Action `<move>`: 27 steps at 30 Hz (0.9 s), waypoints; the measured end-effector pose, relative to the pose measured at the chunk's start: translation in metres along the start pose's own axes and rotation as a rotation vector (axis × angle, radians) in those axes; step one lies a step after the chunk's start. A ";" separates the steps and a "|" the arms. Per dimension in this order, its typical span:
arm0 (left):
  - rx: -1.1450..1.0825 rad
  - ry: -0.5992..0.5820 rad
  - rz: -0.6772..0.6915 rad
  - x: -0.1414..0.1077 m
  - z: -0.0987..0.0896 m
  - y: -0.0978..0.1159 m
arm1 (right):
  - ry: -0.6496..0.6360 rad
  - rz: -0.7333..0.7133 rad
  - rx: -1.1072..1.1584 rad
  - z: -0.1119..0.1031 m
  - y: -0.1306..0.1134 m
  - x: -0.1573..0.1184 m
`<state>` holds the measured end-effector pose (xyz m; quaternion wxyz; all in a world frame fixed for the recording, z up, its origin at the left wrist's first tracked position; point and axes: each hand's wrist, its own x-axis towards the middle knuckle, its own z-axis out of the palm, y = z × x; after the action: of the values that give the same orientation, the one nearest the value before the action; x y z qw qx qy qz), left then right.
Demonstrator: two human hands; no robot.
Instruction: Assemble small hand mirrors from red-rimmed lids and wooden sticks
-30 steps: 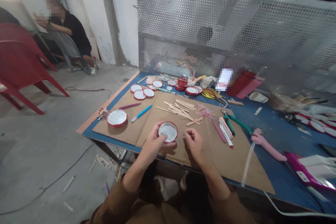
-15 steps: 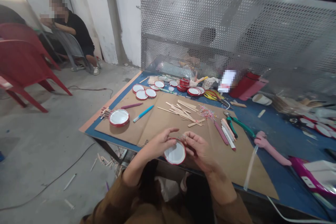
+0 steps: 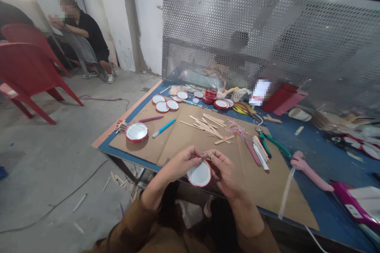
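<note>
A round white disc with a red rim [image 3: 199,174] is held near the table's front edge. My left hand [image 3: 185,163] grips its upper left side, thumb near the rim. My right hand [image 3: 221,168] is at its upper right, with thumb and forefinger pinched on something small and thin at the top of the rim, too small to make out. The fingertips of both hands nearly meet there. Wooden sticks [image 3: 204,126] and a tangle of coloured thread [image 3: 236,128] lie on the brown cardboard [image 3: 175,138] beyond my hands.
Another red-rimmed disc [image 3: 137,132] and a blue pen [image 3: 164,128] lie to the left. Green-handled pliers [image 3: 277,145], markers [image 3: 260,156] and a pink tool [image 3: 310,172] lie right. More discs [image 3: 162,106] sit behind, before a perforated metal panel [image 3: 208,16]. A person [image 3: 89,29] sits back left.
My left fingers have closed in from a spread pose, and both hands' fingertips have come together above the disc's top rim. The view has shifted slightly.
</note>
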<state>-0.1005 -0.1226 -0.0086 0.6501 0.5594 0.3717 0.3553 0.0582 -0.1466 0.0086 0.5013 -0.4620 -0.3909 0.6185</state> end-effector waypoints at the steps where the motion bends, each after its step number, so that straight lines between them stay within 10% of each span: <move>1: -0.036 -0.007 -0.005 0.000 0.000 0.000 | -0.011 -0.005 0.052 0.001 0.001 0.001; 6: -0.079 0.073 0.027 -0.001 0.005 0.001 | -0.044 -0.036 0.077 -0.003 0.007 -0.001; 17: 0.029 0.287 0.079 -0.007 0.016 0.002 | -0.043 -0.697 -0.983 -0.014 0.006 -0.041; 23: 0.073 0.342 0.047 -0.007 0.019 -0.006 | 0.215 -0.586 -1.010 -0.005 0.040 -0.057; 27: 0.053 0.393 0.037 -0.006 0.020 -0.007 | 0.165 -0.500 -1.009 0.000 0.044 -0.061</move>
<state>-0.0858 -0.1378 -0.0128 0.5433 0.5031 0.4903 0.4598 0.0506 -0.2146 -0.0222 0.3784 -0.5843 -0.6950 0.1796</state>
